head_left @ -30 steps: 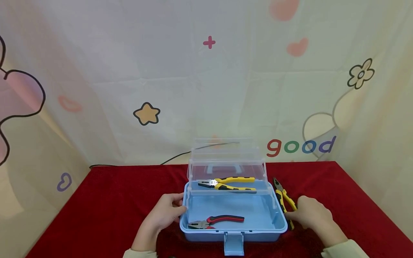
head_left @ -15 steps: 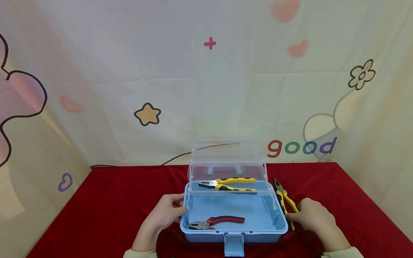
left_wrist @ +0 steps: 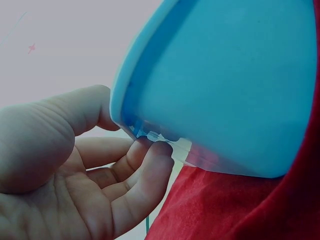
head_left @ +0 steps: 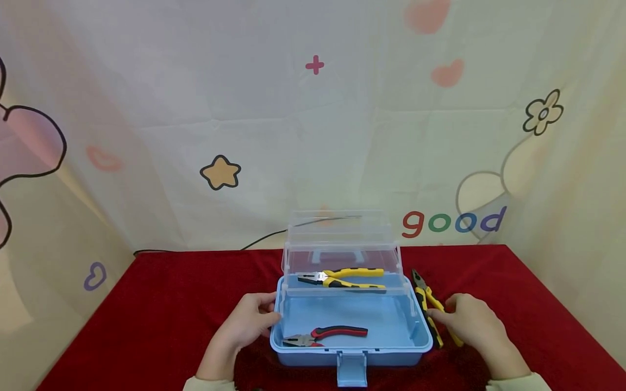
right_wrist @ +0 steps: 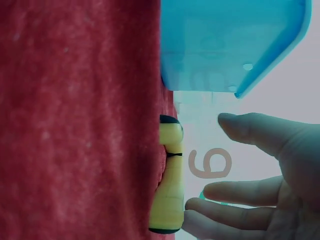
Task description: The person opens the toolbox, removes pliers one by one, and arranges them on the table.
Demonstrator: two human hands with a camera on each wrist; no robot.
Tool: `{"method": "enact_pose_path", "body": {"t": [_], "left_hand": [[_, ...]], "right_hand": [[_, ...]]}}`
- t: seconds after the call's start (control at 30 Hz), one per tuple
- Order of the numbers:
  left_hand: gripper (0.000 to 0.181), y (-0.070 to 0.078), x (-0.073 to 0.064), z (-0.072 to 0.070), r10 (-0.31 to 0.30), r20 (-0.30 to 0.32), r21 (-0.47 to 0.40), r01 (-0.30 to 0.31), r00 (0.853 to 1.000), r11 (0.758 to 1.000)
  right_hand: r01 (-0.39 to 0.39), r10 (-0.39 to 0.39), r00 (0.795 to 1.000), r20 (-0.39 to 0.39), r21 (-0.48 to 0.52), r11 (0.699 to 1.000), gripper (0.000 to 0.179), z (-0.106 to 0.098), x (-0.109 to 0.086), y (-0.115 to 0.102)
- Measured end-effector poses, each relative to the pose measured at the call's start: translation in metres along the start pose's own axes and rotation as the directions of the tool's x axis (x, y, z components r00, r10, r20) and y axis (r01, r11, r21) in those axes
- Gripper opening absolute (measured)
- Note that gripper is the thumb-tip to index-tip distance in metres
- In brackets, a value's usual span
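While the left hand [head_left: 250,322] grips its left side, box [head_left: 305,357]: open on the bench [head_left: 161,326], red pliers [head_left: 340,330] inside.
Loose pliers [head_left: 433,300]: on the bench, just right of box; step looks like picking these up.
Right hand [head_left: 473,325]: fingers spread by the handles [right_wrist: 169,200], nothing held; contact unclear.
Handles: next probably calls for closing fingers round the 2.

Yellow and black pliers [head_left: 421,298] lie splayed beside the open blue toolbox [head_left: 337,314].

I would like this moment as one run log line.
left hand: grips box | right hand: near outside pliers, not gripping | contents: red pliers below, yellow pliers on clear tray
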State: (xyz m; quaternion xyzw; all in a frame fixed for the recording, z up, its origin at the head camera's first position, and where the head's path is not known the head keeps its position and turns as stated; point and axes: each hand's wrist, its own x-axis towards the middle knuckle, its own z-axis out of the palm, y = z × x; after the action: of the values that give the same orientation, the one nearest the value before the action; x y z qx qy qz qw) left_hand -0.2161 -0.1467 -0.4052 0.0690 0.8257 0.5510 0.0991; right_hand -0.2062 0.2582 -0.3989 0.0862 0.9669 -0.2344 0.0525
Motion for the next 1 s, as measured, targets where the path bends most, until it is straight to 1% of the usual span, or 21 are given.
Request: {"method": "enact_pose_path", "body": {"t": [0.13,0.33,0.57,0.87,1.0], "left_hand": [[0.050,0.000,0.000,-0.001,0.000,-0.004,0.010,0.000,1.000,1.000],[0.050,0.000,-0.001,-0.001,-0.012,-0.007,0.011,0.012,1.000,1.000],[0.050,0.001,0.000,0.000,-0.008,-0.006,-0.002,0.008,1.000,1.000],[0.050,0.000,0.000,0.000,-0.014,0.009,-0.001,0.014,1.000,1.000],[0.050,-0.001,0.000,0.000,-0.024,0.003,0.002,0.024,1.000,1.000]], "right_hand": [[0.033,-0.033,0.998,-0.045,-0.002,0.999,0.068,0.000,0.001,-0.002],[0.060,-0.060,0.993,-0.103,0.000,0.998,0.066,0.001,-0.002,-0.007],[0.127,-0.120,0.976,-0.184,0.026,0.992,0.064,-0.005,-0.009,-0.015],[0.196,-0.179,0.964,-0.195,0.075,0.978,0.063,-0.012,-0.016,-0.019],[0.254,-0.236,0.949,-0.208,0.062,0.965,0.059,-0.016,-0.016,-0.026]]}}
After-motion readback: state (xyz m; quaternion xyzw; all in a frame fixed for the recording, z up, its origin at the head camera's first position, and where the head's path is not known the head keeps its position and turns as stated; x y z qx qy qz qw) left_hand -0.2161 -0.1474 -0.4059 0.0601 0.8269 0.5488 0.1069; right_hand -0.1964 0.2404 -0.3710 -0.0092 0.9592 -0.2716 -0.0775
